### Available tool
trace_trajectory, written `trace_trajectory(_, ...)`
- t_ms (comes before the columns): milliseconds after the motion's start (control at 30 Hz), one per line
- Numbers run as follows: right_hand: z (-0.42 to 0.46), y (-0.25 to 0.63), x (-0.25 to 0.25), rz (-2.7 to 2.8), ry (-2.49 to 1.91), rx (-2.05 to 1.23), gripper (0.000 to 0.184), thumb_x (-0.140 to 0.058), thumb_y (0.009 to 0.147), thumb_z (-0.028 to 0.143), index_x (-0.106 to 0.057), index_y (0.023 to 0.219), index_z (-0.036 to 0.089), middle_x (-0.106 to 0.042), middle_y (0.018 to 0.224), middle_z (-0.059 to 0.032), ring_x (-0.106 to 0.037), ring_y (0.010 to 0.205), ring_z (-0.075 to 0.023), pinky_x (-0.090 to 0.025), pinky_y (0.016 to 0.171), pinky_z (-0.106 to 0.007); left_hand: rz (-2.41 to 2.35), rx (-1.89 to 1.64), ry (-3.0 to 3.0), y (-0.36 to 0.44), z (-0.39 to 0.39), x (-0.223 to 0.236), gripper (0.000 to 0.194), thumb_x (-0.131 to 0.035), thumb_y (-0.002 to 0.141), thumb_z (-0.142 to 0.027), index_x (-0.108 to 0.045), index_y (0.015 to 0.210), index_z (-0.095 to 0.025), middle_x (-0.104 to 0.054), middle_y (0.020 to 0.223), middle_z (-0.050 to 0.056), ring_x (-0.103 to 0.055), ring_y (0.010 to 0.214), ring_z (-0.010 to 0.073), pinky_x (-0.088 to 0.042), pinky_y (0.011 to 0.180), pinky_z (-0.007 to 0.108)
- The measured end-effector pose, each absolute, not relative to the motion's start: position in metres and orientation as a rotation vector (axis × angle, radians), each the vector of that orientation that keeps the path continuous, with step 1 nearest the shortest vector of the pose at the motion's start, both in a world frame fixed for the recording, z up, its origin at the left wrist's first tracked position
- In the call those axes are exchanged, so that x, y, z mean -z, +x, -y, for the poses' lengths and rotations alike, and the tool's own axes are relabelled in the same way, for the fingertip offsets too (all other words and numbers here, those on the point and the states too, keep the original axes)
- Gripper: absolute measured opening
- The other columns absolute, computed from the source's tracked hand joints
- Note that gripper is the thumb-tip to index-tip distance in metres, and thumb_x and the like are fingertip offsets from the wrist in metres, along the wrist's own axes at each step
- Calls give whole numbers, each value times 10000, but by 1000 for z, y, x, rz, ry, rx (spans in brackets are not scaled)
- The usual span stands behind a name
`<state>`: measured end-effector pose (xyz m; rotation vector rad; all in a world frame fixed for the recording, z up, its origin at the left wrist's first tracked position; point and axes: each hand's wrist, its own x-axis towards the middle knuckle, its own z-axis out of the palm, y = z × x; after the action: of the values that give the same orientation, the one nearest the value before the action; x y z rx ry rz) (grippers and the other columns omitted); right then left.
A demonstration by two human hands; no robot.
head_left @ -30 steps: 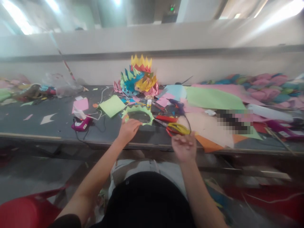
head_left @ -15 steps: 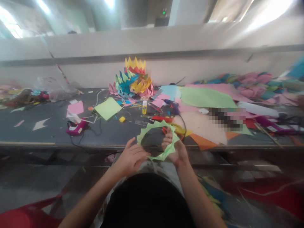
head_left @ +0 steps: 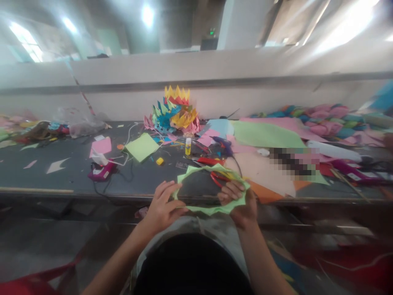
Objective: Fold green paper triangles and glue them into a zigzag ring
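Note:
A light green paper crown [head_left: 211, 209], a ring with a zigzag edge, is stretched into a wide oval over the table's front edge. My left hand [head_left: 166, 205] pinches its left end between thumb and fingers. At the other end my right hand [head_left: 241, 200] is closed round the band, fingers inside the ring and palm outside. Through the ring's opening, red-handled scissors [head_left: 217, 178] show on the table. Just behind the crown lies a red-handled tool [head_left: 210, 161], and a yellow glue stick [head_left: 188, 146] stands upright.
Finished paper crowns [head_left: 176, 112] are stacked at the back. Green square sheets [head_left: 142, 147] lie left of centre, near a purple device [head_left: 102, 170] with a cord. Large coloured sheets [head_left: 267, 133] cover the right side. A dark glue gun [head_left: 222, 144] lies behind the crown.
My hands have moved apart, pulling the crown from a rounder ring into a wider, flatter oval. My right hand has shifted right, and my left hand now pinches the left end.

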<state>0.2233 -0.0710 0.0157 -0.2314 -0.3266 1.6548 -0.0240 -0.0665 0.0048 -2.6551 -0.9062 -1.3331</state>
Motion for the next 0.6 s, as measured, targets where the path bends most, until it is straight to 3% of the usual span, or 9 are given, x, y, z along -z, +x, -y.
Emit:
trace_trajectory(67,70,223,-14,347,-260,-1669,369,-603,795,445,-374,613,219,-317,502,78,-332,453,-91,-403,512,-250,920,1407,-2615,-28,64,0,45,-633,802,-207,-639,841,-185,-462,1289,124,-367,1273,287,-389,998,477)
trace_trajectory(133,69,223,-14,372,-312,-1680,327,-612,791,420,-405,632,222,-286,496,80,-310,448,-94,-396,510,-251,963,1474,-2611,-32,61,5,58,-611,818,-180,-626,874,-176,-453,1298,134,-420,1245,266,-448,956,423)
trace_trajectory(333,68,221,-15,555,-520,-1597,211,-616,778,426,-547,723,234,-285,510,71,-325,458,-97,-423,546,-274,1020,1599,-2587,-43,47,11,57,-598,830,-169,-629,874,-186,-576,1164,103,-599,1018,182,-537,811,305)
trace_trajectory(467,62,225,-12,608,-648,-1587,230,-660,736,432,-641,857,238,-465,581,47,-448,535,-96,-468,599,-266,1024,1710,-2456,-46,41,8,63,-610,817,-141,-634,857,-182,-629,1063,82,-629,949,163,-550,775,280)
trace_trajectory(600,50,226,-13,662,-804,-1564,351,-713,679,445,-669,957,235,-653,887,-19,-588,792,-143,-503,694,-264,1054,1757,-2334,-51,35,7,69,-625,802,-122,-630,849,-172,-659,976,64,-644,905,155,-547,786,284)
